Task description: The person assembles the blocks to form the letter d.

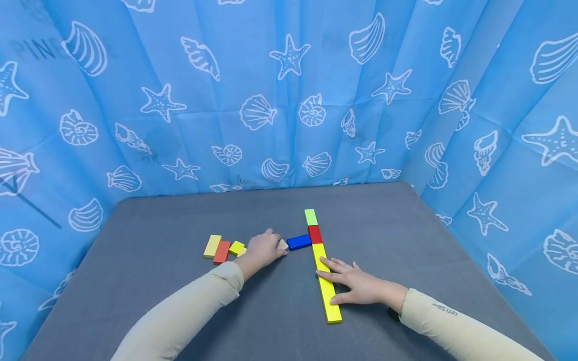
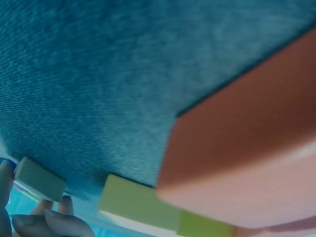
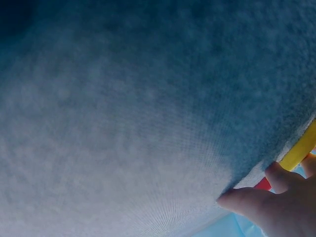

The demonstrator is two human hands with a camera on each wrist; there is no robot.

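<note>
My left hand (image 1: 264, 249) pinches a pale beige block (image 1: 282, 244) just left of a blue block (image 1: 299, 242). In the left wrist view its fingertips lie around that pale block (image 2: 39, 178). The blue block's right end meets a straight row at a red block (image 1: 314, 234). Beyond the red is a light green block (image 1: 310, 217); nearer me runs a long yellow bar (image 1: 331, 306), and any seams along it cannot be made out. Fingers spread, my right hand (image 1: 361, 286) rests on the yellow bar from its right side.
Loose blocks lie left of my left hand: a pale yellow one (image 1: 212, 246), an orange-red one (image 1: 222, 252), a bright yellow one (image 1: 236, 247) and another pale yellow one (image 1: 242, 251), partly hidden. The grey tabletop (image 1: 158, 281) ends at a blue shell-patterned curtain (image 1: 289, 135).
</note>
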